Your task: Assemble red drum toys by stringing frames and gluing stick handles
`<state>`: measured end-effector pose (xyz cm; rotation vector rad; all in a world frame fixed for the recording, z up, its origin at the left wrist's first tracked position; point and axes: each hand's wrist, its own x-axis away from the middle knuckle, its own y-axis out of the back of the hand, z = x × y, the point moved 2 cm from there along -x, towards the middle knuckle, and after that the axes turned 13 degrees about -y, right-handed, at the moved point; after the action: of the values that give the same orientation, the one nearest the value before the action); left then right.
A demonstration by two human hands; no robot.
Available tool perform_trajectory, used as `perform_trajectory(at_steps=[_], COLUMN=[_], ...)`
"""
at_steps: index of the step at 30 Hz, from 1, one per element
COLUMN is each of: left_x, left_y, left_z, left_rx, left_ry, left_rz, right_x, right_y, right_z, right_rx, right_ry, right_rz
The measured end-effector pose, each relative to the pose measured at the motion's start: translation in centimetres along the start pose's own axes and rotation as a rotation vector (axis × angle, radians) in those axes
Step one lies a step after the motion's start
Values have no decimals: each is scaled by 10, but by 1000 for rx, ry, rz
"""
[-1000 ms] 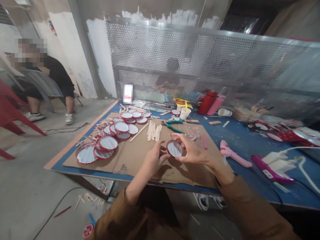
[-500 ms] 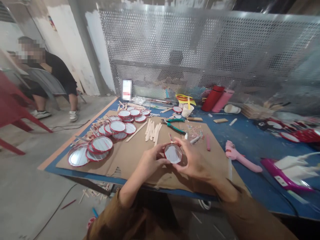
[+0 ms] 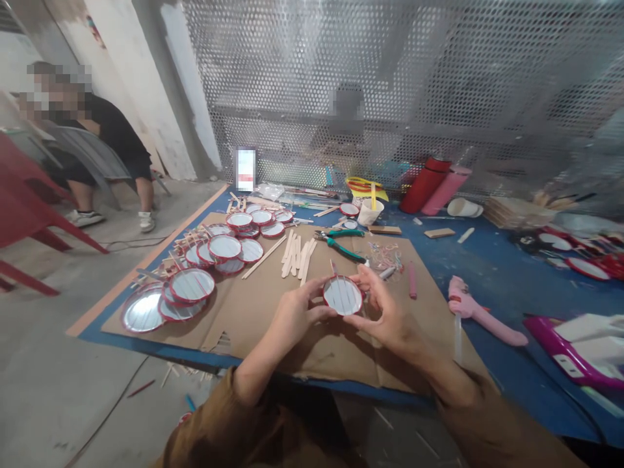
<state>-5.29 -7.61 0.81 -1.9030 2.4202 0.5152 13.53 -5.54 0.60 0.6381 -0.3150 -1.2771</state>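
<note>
**Small round red-rimmed disc with a pale, shiny face (image 3: 342, 296) gripped from both sides**

The disc is held above a brown cardboard sheet (image 3: 273, 331), near its front edge, with the shiny face turned up toward the camera. Its left edge is pinched by the thumb and fingers of the left hand (image 3: 295, 312); its right and lower edge is grasped by the thumb and fingers of the right hand (image 3: 387, 312).

Beyond the hands, flat pale wooden sticks (image 3: 296, 255) are laid in a loose bunch, with green-handled metal pliers (image 3: 347, 247) placed just to their right. On the left, many similar red-rimmed round discs (image 3: 192, 285) are heaped, overlapping one another. To the right of the cardboard, a pink plastic glue gun (image 3: 487, 318) is rested on the blue tabletop (image 3: 431, 263), near a magenta power strip (image 3: 550, 348). Farther back, a white cup (image 3: 370, 214) is stood upright, and a red cylindrical bottle (image 3: 423, 187) is seen tilted beside a pink one.
</note>
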Motion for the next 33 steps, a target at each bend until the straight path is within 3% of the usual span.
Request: perform_trajectory(at_steps=[12, 21, 33], left_x=[-9, -9, -12], left_y=[-1, 2, -4], left_z=[-12, -9, -8], left_rx=[-563, -598, -710], left_ry=[37, 50, 143], left_rz=[180, 238, 253], right_x=[-2, -2, -14], right_y=[5, 9, 8], right_z=[-7, -6, -4], right_rx=[218, 287, 442], right_ry=[50, 41, 152], right_rz=[3, 34, -26])
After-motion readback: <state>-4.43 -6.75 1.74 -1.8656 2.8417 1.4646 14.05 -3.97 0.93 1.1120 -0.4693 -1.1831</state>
